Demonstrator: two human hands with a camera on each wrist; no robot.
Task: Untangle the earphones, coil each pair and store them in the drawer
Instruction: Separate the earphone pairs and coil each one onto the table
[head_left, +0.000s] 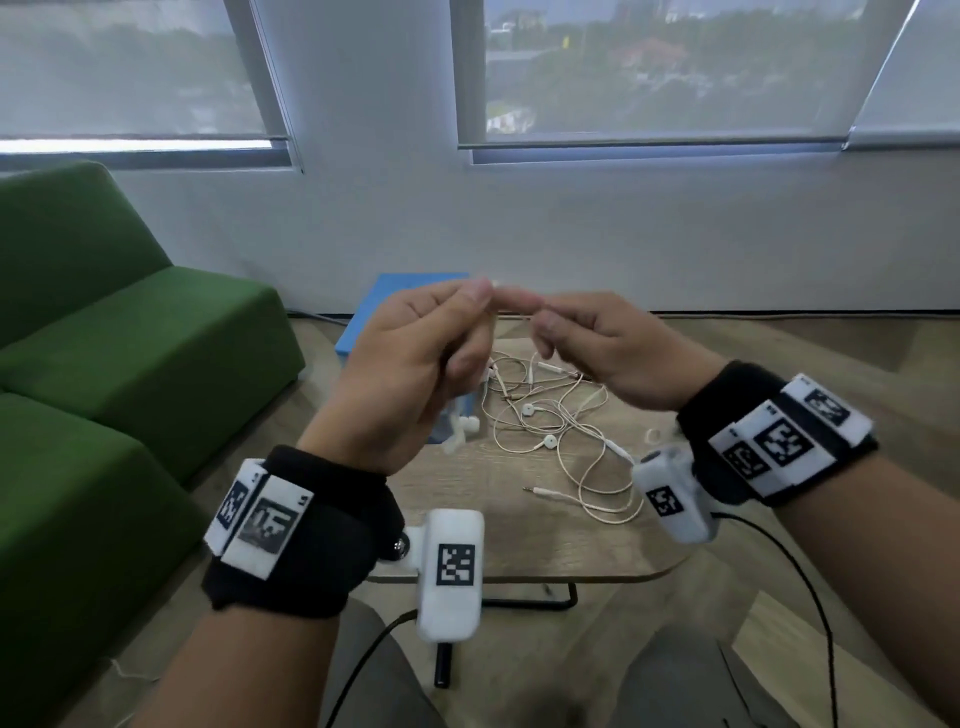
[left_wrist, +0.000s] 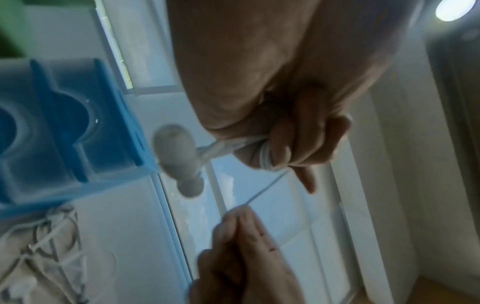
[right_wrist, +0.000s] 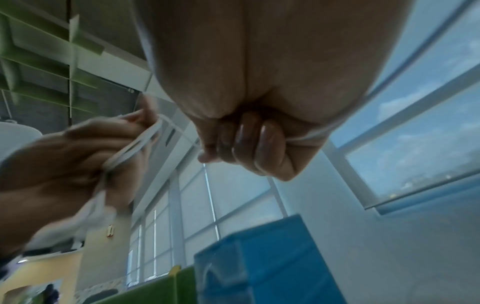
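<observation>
Left hand (head_left: 410, 364) is gripping a white earphone cord (left_wrist: 265, 156), fingers curled with a few loops already wound round them, and the earbuds (left_wrist: 179, 158) are dangling out of the bottom of the fist. Right hand (head_left: 608, 353) is pinching the loose end of that same cord between thumb and fingertips (left_wrist: 241, 222), so a short stretch is running taut between the two hands, both raised above the table (head_left: 519, 545).

So by my read they're mid-coil on this pair, with the wrap maybe half done. The other pair, the beige earphones (head_left: 561, 436), is lying in a loose tangle on the tabletop right under the hands, plug end pointing toward the person. The blue drawer unit (head_left: 410, 291) is sitting at the far edge of the table behind the left hand; from the left wrist view one drawer looks pulled out, though it's blurry and I can't say for sure.

What I'd be worrying about: the loops on the left fingers are only being held by finger pressure, so if that hand relaxes while the right one is pulling, the whole coil is probably sliding off and springing open. Pulling too hard could also cinch the wraps tight. And those dangling buds are hanging just over the beige mess, so lowering the hands could snag them right back into it.
</observation>
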